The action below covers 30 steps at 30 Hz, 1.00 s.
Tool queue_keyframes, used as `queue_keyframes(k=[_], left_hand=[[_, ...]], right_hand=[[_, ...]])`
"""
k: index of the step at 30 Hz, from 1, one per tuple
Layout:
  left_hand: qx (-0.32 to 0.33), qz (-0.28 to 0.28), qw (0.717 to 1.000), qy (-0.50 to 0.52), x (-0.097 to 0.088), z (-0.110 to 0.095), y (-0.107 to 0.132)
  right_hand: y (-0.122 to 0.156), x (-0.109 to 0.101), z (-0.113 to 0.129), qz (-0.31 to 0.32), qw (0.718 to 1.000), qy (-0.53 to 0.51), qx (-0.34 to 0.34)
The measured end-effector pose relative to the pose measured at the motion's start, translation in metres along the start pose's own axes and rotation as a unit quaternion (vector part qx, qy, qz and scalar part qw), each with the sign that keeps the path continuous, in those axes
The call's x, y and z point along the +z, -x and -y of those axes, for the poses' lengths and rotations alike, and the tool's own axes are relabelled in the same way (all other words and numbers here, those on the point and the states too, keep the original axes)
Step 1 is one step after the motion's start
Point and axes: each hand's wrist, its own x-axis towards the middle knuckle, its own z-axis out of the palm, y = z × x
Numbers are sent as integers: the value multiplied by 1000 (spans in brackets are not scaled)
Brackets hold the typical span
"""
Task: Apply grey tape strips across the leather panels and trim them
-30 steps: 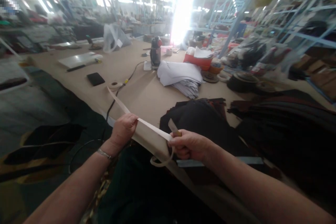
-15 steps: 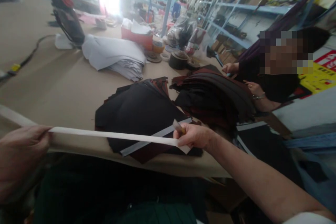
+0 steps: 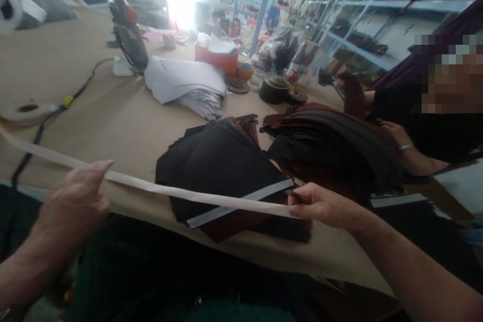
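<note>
White strip (image 3: 199,195) runs L to R in front of you, approx. along the bench's near edge, crossing over the dark panels (image 3: 211,161). Your R hand (image 3: 328,206) pinches its R end plus a small dark item, ID unclear. L hand (image 3: 79,196) is at the strip's L part, fingers part-curled; can't tell if pinched or just sliding thru.

Handling (est.): v. light, thin, bendy, prob. twists or creases easily, not fragile. Best hold = flat pinch, thumb + index, at the end and again well apart to keep it taut.

Bench (image 3: 124,126): tan, flat, looks smooth. Tape roll (image 3: 45,110) far L of L hand, white stack (image 3: 181,78) mid-far, corded tool (image 3: 130,43) beyond. Co-worker (image 3: 411,158) at R; shelves (image 3: 426,6) far R. Bright glare at back.
</note>
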Motion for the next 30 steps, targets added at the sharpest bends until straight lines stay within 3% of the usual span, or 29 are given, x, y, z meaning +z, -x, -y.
queue_keyframes(k=[2, 4, 6, 8, 11, 15, 18, 21, 25, 30], left_hand=[[11, 15, 991, 134, -11, -39, 3], [71, 66, 974, 204, -21, -82, 6], [129, 148, 906, 374, -30, -122, 7], [151, 270, 839, 447, -34, -152, 6], [145, 347, 810, 450, -30, -173, 3], [85, 345, 808, 470, -13, -169, 5], [-15, 345, 810, 474, -1, -154, 6], [-90, 305, 837, 445, 10, -134, 7], [-103, 262, 852, 442, 22, -116, 11], [-65, 261, 853, 448, 26, -115, 14]], right_hand=[[-1, 8, 21, 0, 995, 93, -35], [-5, 17, 44, 21, 980, 174, -91], [-9, 26, 63, 51, 963, 215, -152], [-15, 34, 74, 65, 954, 222, -190], [-23, 42, 76, 37, 955, 222, -192], [-48, 40, 69, 10, 966, 181, -185], [-88, 17, 62, -132, 956, 201, -165], [-133, -13, 55, -269, 908, 313, -75], [-165, -31, 46, -299, 887, 353, -5], [-164, -29, 46, -307, 874, 376, 34]])
